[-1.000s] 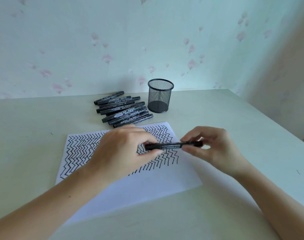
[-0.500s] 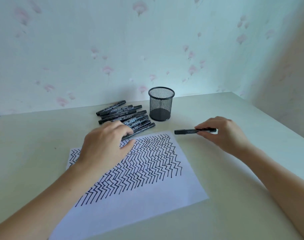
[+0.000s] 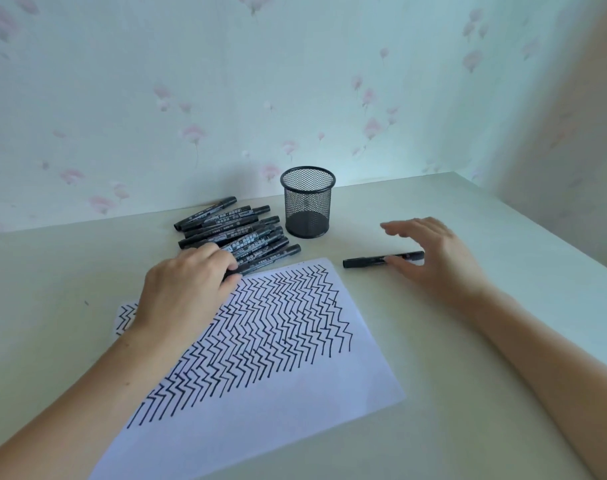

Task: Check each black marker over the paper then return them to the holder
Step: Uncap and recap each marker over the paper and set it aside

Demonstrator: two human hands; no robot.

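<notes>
Beside holder (image 3: pixel 307 202): right hand (image 3: pixel 433 258) has let go of marker (image 3: pixel 368 261), fingers spread.
Pile (image 3: pixel 239 233): left hand (image 3: pixel 188 285) now curls onto the next marker.
Meaning: holder unfilled.

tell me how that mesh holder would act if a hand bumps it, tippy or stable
The mesh holder looks empty and see-through, so probably light and easy to slide. It stands upright, taller than wide, so a knock near the rim might tip it. Its solid-looking base may steady it a little.

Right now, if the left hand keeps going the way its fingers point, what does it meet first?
The left hand points up-right, fingertips already at the near edge of the marker pile. Those markers come first; the mesh holder stands beyond them, though depth is hard to judge.
</notes>
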